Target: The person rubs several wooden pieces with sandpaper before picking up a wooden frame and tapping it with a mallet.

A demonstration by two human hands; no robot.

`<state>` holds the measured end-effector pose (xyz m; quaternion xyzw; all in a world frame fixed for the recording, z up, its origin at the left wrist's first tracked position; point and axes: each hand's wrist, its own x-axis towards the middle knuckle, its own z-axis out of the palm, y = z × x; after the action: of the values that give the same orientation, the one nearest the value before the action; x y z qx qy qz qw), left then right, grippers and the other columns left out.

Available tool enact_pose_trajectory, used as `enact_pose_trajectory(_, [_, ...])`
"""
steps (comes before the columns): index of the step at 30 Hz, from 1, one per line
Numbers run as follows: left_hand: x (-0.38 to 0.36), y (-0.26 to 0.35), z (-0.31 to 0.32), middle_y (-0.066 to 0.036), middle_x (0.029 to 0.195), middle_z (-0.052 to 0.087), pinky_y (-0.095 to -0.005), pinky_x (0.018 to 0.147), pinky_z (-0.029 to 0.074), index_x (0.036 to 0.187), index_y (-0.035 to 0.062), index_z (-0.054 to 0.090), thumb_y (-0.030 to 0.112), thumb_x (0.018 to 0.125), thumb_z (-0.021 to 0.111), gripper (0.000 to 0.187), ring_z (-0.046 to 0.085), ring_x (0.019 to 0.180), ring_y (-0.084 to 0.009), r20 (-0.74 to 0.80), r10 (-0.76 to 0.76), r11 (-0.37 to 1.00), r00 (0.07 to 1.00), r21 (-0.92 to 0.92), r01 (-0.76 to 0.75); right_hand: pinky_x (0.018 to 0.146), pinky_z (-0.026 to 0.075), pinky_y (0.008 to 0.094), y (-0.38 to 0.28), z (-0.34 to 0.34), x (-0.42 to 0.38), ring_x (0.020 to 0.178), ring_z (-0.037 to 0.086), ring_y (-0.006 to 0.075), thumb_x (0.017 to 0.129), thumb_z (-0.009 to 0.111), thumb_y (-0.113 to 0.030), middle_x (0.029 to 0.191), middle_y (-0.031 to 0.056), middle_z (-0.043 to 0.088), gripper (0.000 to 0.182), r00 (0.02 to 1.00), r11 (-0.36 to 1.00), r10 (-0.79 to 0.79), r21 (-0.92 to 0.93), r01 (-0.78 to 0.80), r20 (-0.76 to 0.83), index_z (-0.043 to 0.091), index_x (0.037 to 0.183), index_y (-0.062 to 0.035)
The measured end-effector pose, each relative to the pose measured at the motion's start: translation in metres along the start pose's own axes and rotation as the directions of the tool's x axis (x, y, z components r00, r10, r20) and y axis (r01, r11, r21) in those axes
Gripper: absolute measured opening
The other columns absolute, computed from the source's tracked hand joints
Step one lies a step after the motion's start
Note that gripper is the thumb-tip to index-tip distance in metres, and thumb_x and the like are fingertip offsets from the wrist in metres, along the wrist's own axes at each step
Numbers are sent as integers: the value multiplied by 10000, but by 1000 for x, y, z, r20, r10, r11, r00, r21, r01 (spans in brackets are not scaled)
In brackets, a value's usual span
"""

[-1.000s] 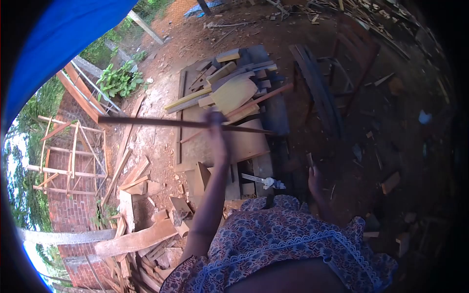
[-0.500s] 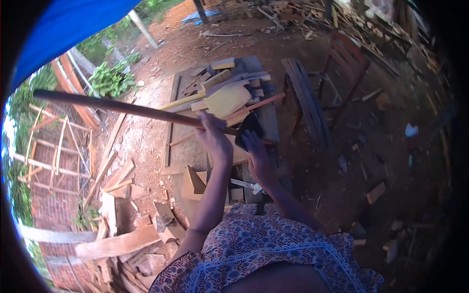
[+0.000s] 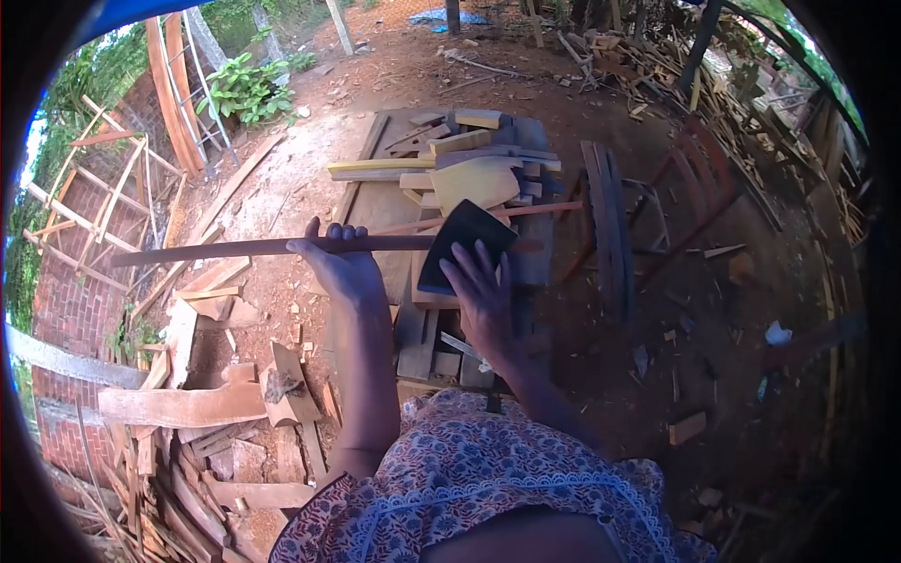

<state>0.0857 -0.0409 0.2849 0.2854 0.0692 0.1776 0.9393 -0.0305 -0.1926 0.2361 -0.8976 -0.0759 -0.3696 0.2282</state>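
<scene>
A long-handled tool with a broad black head [image 3: 466, 230] is held crosswise in front of me. Its slim wooden handle [image 3: 216, 251] points left, and a short end shows past the head on the right. My left hand [image 3: 343, 263] wraps around the handle from below, fingertips showing over the top. Against the head's dark face lies my right hand [image 3: 483, 300], its fingers stretched and spread. Beyond the tool, a low work table [image 3: 361, 211] carries several wood offcuts [image 3: 460, 141] and a pale shaped board [image 3: 477, 183].
A dark plank bench [image 3: 608, 225] and a reddish chair [image 3: 694, 178] stand to the right. Scrap wood [image 3: 183, 403] is piled at lower left, near a brick wall [image 3: 70, 310]. More timber [image 3: 648, 80] is heaped at the back right.
The tool has turned from slanting to nearly level, and its head now faces me more fully. My left hand has shifted left along the handle. The view has tilted and swung.
</scene>
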Motion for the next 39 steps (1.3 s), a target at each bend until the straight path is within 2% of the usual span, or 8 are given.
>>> enact_pose_trajectory(6, [47, 90, -18, 21, 624, 286, -259, 517, 302, 1069, 39, 418, 582, 906, 337, 572, 276, 529, -101, 144, 370, 928, 918, -14, -372, 939, 404, 397, 169, 31, -127, 1139, 494, 350, 855, 464, 15, 1228, 214, 514, 364, 685, 704, 695, -12, -710, 219, 501, 1216, -17])
enact_pose_trajectory(10, [66, 168, -21, 37, 611, 344, -207, 430, 245, 1038, 41, 506, 423, 957, 400, 405, 288, 483, -60, 335, 74, 805, 939, 536, -254, 937, 409, 394, 157, -30, -136, 1121, 519, 334, 910, 442, -17, 1208, 206, 537, 339, 810, 800, 586, -138, -585, -35, 474, 1246, 0])
enact_pose_trajectory(15, [43, 119, -53, 34, 627, 434, -239, 392, 317, 1094, 131, 548, 381, 900, 489, 321, 380, 454, -67, 105, -500, -49, 860, 988, -149, 1013, 337, 358, 81, -62, -50, 1231, 434, 287, 932, 433, -46, 1294, 180, 481, 356, 900, 902, 424, -44, -430, -97, 445, 1285, -3])
enact_pose_trajectory(21, [-25, 52, -81, 37, 596, 436, -206, 362, 305, 1089, 70, 549, 316, 942, 482, 294, 376, 433, -51, 57, -866, 55, 498, 998, -17, 1056, 310, 415, 5, -24, -9, 1259, 385, 333, 789, 549, 71, 1324, 75, 461, 463, 944, 947, -305, 150, 285, 128, 563, 1203, -136])
enact_pose_trajectory(24, [-35, 59, -83, 30, 595, 430, -205, 357, 301, 1072, 44, 545, 324, 946, 476, 315, 372, 427, -48, 80, -879, 127, 469, 989, 69, 1048, 314, 385, 26, -8, -17, 1240, 431, 289, 797, 552, 43, 1250, 110, 530, 363, 891, 940, -341, 128, 317, 301, 618, 1114, -123])
enact_pose_trajectory(28, [-38, 91, -71, 47, 620, 398, -175, 392, 261, 1034, 42, 565, 344, 943, 461, 333, 336, 457, -33, -15, -894, 99, 447, 968, 231, 987, 376, 387, 179, 7, -26, 1153, 509, 274, 841, 512, 3, 1165, 147, 578, 366, 857, 833, 499, 201, -516, 130, 558, 1195, -79])
enact_pose_trajectory(35, [-30, 68, -82, 15, 595, 453, -213, 384, 348, 1052, 55, 561, 336, 950, 465, 314, 413, 447, -50, -30, -897, -9, 440, 999, 51, 892, 418, 402, 55, -24, 15, 1071, 538, 284, 791, 543, -10, 1141, 131, 570, 303, 918, 935, -352, 31, 353, 183, 615, 1077, -78])
enact_pose_trajectory(39, [-24, 60, -80, -26, 591, 501, -273, 463, 427, 1044, 71, 582, 325, 932, 493, 291, 499, 486, -106, 76, -884, -31, 461, 975, -220, 928, 401, 412, 89, -1, -3, 1081, 544, 268, 761, 548, 13, 1123, 114, 591, 333, 935, 958, -269, -34, 284, 232, 622, 1074, -77])
